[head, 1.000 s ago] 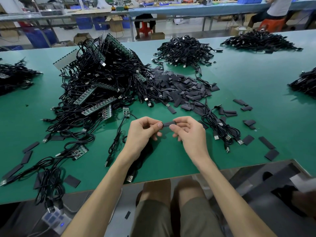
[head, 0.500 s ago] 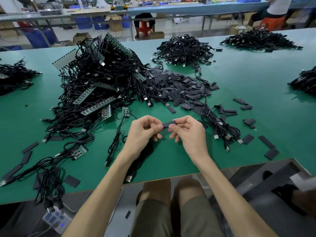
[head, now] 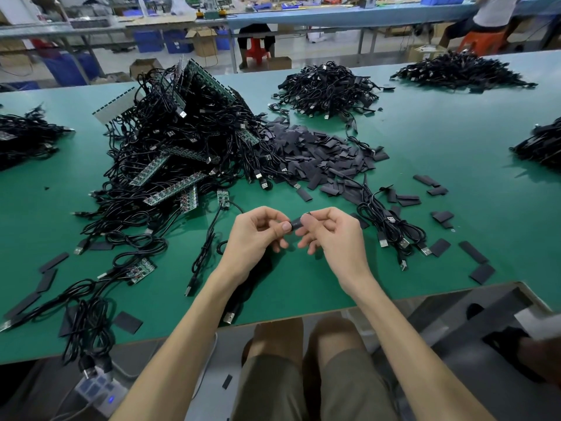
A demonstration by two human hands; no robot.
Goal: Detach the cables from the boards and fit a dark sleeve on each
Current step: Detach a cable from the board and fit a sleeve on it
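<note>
Left hand (head: 255, 235) and right hand (head: 331, 235), fingers curled, each pinch an end of one short black tubular sleeve (head: 297, 223), held above the near part of the green table (head: 455, 147). Beyond lie a heap of flat dark sleeves (head: 315, 153) and a tangle of black cables with green circuit boards (head: 182, 147). An open brown cardboard box (head: 204, 41) and blue plastic bins (head: 148, 41) stand on the floor behind (contents not discernible).

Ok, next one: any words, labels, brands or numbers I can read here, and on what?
No text is readable.
Circuit boards: markings too small to read.
Cardboard box in the background: no legible print.
Power strip, lower left: only a blue light shows.
Dark sleeve pinched between left hand and right hand: no marking visible.
</note>
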